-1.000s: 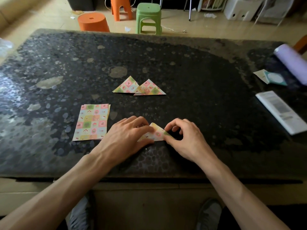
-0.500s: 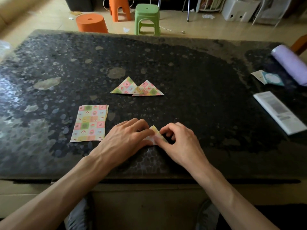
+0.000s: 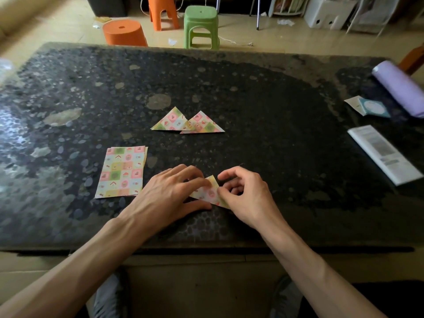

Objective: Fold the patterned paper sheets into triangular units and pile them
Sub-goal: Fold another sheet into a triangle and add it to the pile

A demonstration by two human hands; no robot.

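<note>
Hands meet just right of the stack of patterned sheets (image 3: 121, 172), which lies flat near the front edge of the dark speckled table (image 3: 252, 99). Between them, also right of the stack, is a partly folded piece (image 3: 210, 191) of the same paper, lying on the table with one point turned away from the person. The left hand (image 3: 169, 193), nearest the stack, lies palm down with its fingers nearly straight; their tips press on the left part of the piece, and the thumb rests on the table along its near side. The right hand (image 3: 245, 193), farther from the stack, has its fingers curled, and the thumb tip sits on the right edge of the piece, pinching it against the bent fingers. Beyond the stack and to its right, toward the middle of the table, two finished triangles (image 3: 171, 121) lie side by side with their inner corners overlapping. Far to the right of the stack, by the table's edge, are a white leaflet (image 3: 383, 152), a small teal and white packet (image 3: 369, 106) and a lilac roll (image 3: 401, 88). Well beyond the stack, on the floor past the table, stand a green stool (image 3: 200, 26) and a round orange stool (image 3: 124, 33).
</note>
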